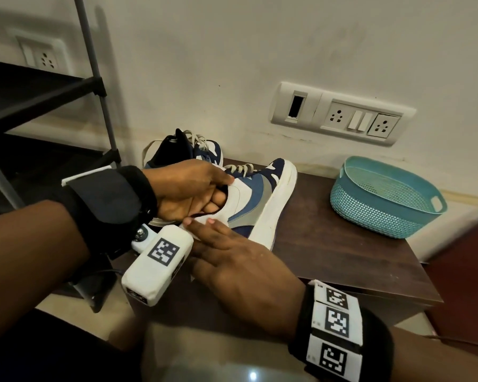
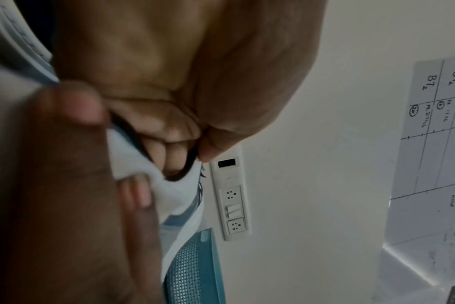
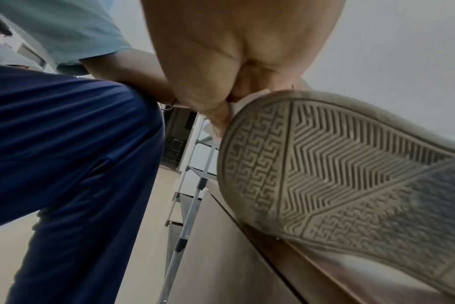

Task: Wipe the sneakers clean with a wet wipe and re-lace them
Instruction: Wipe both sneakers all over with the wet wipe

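Head view, sneaker (image 1: 255, 199) tipped sideways, toe toward wall

The near sneaker (image 1: 257, 199) is white, blue, grey and navy with a thick white sole, tipped onto its side so the toe points away toward the wall and its grey zigzag tread (image 3: 351, 174), visibly dirty, faces out; cream laces run through its upper eyelets. A white wet wipe (image 1: 202, 220) lies against its heel collar. The second sneaker (image 1: 185, 150), same colours, stands just behind it on the worktop, laces loose
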### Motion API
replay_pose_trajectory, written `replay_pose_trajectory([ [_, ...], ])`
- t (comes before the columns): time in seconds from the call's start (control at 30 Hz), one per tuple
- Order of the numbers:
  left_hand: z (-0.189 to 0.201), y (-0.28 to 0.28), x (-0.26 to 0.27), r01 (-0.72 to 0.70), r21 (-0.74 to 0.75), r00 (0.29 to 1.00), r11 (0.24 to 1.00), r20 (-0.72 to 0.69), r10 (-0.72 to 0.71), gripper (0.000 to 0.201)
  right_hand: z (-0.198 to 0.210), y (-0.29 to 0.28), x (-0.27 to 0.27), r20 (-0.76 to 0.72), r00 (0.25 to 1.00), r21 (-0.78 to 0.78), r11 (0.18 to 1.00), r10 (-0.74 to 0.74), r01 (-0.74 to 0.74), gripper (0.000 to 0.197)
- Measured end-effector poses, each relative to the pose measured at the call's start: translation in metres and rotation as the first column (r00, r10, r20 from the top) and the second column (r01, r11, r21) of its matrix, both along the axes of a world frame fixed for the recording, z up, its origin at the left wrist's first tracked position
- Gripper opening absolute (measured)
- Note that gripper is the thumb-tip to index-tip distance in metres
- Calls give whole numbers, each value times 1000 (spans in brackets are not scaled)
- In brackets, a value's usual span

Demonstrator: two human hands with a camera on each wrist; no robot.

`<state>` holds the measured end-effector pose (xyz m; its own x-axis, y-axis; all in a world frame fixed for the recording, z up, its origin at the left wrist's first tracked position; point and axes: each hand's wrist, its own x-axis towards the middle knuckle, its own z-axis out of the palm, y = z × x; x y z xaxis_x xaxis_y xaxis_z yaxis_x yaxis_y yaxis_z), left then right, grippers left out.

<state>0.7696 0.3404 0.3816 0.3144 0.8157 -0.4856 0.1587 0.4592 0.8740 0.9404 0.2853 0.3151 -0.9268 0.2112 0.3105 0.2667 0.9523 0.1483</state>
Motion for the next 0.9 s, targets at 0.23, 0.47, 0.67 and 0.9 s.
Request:
replay_pose_trajectory([
  [0.23, -5, 2, -4, -98, 102, 994, 990, -30, 102, 32, 18, -11, 10, 296, 951, -24, 996, 86, -83, 13],
  [0.47, -2, 5, 2, -94, 116, 995, 989, -15, 96, 42, 71, 8, 61, -320, 931, -772, 617, -175, -149, 22],
  [0.67, -4, 6, 8, -60, 207, 994, 976, -75, 77, 29, 48, 48, 73, -633, 590, -618, 786, -501, 6, 26],
  [0.9, -10, 5, 2, -91, 368, 944, 925, -263, 197, 43, -7, 20, 53, -227, 971, -366, 917, 80, -161, 46],
])
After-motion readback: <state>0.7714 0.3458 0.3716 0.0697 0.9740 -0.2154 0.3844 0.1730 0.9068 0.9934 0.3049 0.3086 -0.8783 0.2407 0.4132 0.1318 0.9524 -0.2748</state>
